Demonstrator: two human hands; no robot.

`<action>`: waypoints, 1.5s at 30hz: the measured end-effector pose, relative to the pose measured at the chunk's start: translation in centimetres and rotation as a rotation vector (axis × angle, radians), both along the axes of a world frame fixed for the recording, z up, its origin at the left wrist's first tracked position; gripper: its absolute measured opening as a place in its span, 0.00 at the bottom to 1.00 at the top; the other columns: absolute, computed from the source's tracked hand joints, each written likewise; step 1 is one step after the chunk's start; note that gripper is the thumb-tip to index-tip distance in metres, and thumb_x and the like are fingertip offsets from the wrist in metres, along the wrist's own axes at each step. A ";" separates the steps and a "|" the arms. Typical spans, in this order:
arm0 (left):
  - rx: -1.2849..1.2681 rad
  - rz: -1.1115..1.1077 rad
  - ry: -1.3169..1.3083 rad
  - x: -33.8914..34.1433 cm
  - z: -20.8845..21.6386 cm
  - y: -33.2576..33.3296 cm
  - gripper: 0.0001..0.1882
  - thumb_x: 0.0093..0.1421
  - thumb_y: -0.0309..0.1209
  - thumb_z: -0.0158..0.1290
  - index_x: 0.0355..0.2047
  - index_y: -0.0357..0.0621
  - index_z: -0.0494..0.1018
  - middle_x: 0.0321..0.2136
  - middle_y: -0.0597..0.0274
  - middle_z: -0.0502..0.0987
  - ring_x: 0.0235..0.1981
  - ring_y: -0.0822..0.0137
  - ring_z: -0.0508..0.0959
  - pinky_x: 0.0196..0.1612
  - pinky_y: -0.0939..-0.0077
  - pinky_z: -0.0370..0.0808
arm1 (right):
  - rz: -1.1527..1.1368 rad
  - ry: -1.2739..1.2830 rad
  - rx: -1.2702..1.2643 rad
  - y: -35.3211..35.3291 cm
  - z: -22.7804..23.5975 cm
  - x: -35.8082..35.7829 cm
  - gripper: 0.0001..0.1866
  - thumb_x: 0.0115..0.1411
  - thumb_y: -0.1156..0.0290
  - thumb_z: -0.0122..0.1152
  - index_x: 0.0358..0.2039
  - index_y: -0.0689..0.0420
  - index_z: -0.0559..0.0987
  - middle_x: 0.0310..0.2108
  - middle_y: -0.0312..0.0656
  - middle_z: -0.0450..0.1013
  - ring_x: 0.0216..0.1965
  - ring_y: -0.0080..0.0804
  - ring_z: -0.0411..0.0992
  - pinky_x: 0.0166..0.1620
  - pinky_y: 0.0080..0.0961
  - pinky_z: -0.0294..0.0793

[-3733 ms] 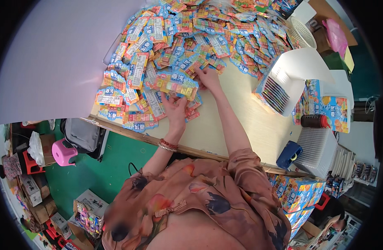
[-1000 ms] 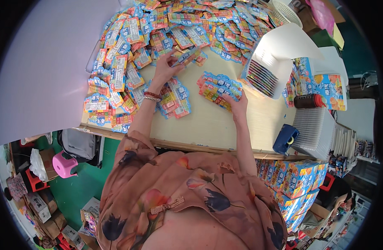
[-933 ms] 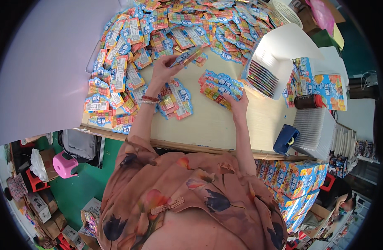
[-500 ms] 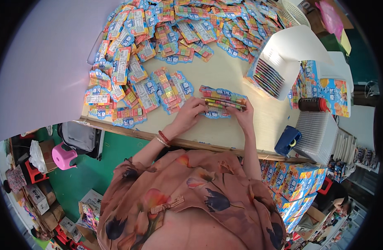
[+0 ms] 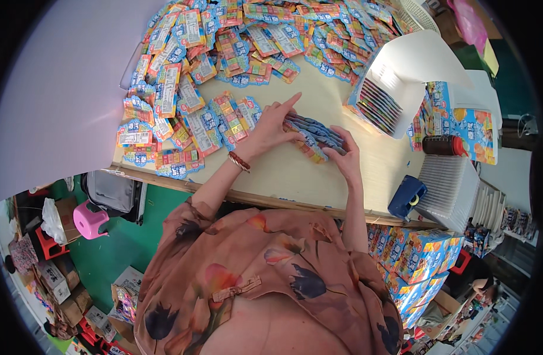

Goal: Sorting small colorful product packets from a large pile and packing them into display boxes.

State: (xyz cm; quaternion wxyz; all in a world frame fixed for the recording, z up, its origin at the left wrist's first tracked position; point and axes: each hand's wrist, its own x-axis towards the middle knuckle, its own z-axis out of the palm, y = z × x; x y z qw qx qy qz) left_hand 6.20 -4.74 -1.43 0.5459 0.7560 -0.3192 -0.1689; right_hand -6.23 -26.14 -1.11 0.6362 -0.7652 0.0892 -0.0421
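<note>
A small stack of flat blue-edged candy packets (image 5: 317, 135) stands on edge just above the table, between my two hands. At its left end is my left hand (image 5: 271, 129), the thumb against the near side and the index finger stretched away past the far side. My right hand (image 5: 346, 156) grips the right end between thumb and fingers. To the right, an open white-lined box (image 5: 406, 89) holds a row of similar packets (image 5: 378, 109) standing on edge. Loose packets (image 5: 228, 118) lie left of my left hand.
A large heap of packets (image 5: 230, 50) covers the far and left table. Right of me are a dark red-lidded jar (image 5: 441, 146), a blue tape dispenser (image 5: 408, 196) and a stack of white trays (image 5: 446, 183). Printed boxes (image 5: 422, 254) are piled below the table's right end.
The packets have turned from lying low with coloured faces showing to standing on edge in a tilted stack. My left hand has opened its index finger outward and shifted slightly up.
</note>
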 end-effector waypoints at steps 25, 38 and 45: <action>0.088 -0.061 -0.310 -11.4 0.3 7.3 0.28 0.40 0.25 0.64 0.45 0.44 0.69 0.39 0.56 0.68 0.41 0.54 0.70 0.43 0.65 0.72 | 0.420 -0.189 -0.545 7.1 3.6 10.8 0.27 0.54 0.62 0.64 0.54 0.57 0.72 0.50 0.47 0.72 0.52 0.37 0.69 0.56 0.35 0.65; 0.094 0.246 -0.194 -10.0 -0.7 10.5 0.28 0.46 0.27 0.65 0.48 0.42 0.68 0.45 0.50 0.69 0.48 0.49 0.69 0.50 0.63 0.70 | 0.613 0.190 -0.495 10.3 -0.8 20.1 0.35 0.41 0.60 0.76 0.46 0.61 0.69 0.37 0.46 0.74 0.36 0.28 0.75 0.33 0.25 0.74; 0.047 0.180 -0.122 -10.2 -1.6 11.3 0.29 0.41 0.24 0.68 0.46 0.48 0.72 0.57 0.47 0.57 0.39 0.61 0.73 0.47 0.69 0.74 | 0.256 0.122 0.284 3.5 1.0 11.2 0.12 0.58 0.76 0.59 0.40 0.55 0.66 0.39 0.37 0.72 0.41 0.26 0.73 0.41 0.27 0.78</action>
